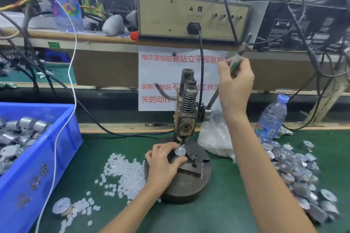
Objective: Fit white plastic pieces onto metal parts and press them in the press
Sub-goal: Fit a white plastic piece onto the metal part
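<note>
On the green counter (227, 206), loose white plastic pieces (124, 175) lie just left of the press (186, 113), where the left hand (163, 160) pinches a round metal part (180, 152) between thumb and fingers beneath the ram, while farther back the raised right hand (234, 83) grips the green-sleeved lever (243, 44).

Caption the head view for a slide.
Left hand holds a round silver metal part on the grey hand press while right hand grips its green-handled lever.
</note>
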